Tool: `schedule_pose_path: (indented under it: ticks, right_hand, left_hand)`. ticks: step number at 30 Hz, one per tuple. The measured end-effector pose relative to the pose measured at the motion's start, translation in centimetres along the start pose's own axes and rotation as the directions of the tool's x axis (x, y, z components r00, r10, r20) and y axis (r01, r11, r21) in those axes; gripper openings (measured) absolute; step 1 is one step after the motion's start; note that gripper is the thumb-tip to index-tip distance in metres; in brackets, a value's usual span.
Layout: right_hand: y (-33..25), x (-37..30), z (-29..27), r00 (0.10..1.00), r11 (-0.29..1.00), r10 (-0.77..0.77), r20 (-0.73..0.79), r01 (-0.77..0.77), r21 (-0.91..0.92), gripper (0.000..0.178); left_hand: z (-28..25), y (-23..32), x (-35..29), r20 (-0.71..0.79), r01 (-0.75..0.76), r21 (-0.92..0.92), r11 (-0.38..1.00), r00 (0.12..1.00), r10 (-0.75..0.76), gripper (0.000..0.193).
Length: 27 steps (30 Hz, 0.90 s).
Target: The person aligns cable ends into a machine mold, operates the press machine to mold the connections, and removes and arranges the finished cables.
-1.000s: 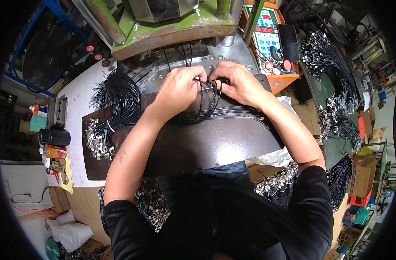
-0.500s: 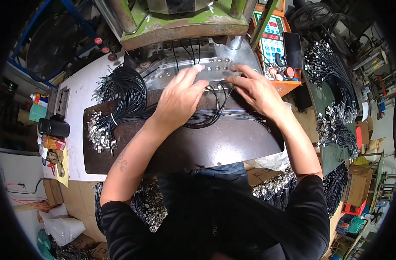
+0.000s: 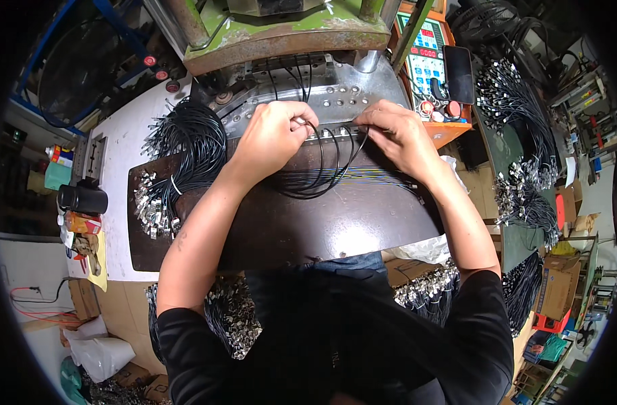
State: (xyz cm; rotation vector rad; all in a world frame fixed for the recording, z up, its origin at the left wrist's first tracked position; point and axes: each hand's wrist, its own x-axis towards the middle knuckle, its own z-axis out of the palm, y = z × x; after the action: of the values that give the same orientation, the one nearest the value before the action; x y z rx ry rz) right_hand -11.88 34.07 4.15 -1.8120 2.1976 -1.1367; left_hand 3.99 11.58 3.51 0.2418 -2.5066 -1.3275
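Several looped black cables [image 3: 337,165] run from the front edge of a perforated metal mold plate [image 3: 281,101] down onto a dark brown board [image 3: 281,236]. At that edge my left hand [image 3: 271,138] is closed, thumb and fingers curled round one of the cables; a white covering shows on a fingertip. My right hand [image 3: 403,138] pinches another black cable at the right end of the row, fingertips close to the plate. Small metal connector ends [image 3: 334,131] sit along the edge between my hands. Other cables lie across the plate's far side.
A green press head [image 3: 288,40] hangs over the plate. Left lie a cable coil [image 3: 193,135] and a bundle with metal connectors [image 3: 156,209]. A black jar [image 3: 83,199] stands further left. An orange control box [image 3: 426,61] with a phone [image 3: 458,74] is at the right.
My left hand's fingers have curled in and drawn back from the plate onto a cable. My right hand's raised fingers have come together in a pinch at the cable row.
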Motion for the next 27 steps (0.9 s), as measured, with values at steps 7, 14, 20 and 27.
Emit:
schedule_pose_path:
  ticks: [7, 14, 20, 27]
  right_hand:
    - [0.5, -0.2, 0.0, 0.998, 0.997, 0.059, -0.008, -0.058, 0.049, 0.019]
    - [0.7, 0.0, 0.5, 0.999, 0.997, 0.046, -0.027, -0.045, 0.056, 0.019]
    - [-0.2, 1.1, 0.1, 0.993, 0.995, 0.097, 0.068, -0.097, 0.006, 0.02]
    - [-1.4, 2.8, -1.1, 0.948, 0.972, 0.204, 0.244, -0.226, 0.066, 0.023]
  left_hand:
    - [-0.1, 0.7, 1.2, 0.122, 0.04, 0.067, 0.997, 0.991, -0.048, 0.01]
    - [2.0, -0.9, 0.5, -0.029, -0.282, 0.183, 0.942, 0.956, 0.292, 0.011]
    - [2.1, -0.1, -0.7, -0.086, -0.263, 0.253, 0.931, 0.953, 0.292, 0.01]
    - [1.4, 0.3, -2.1, -0.091, -0.288, 0.246, 0.926, 0.944, 0.317, 0.012]
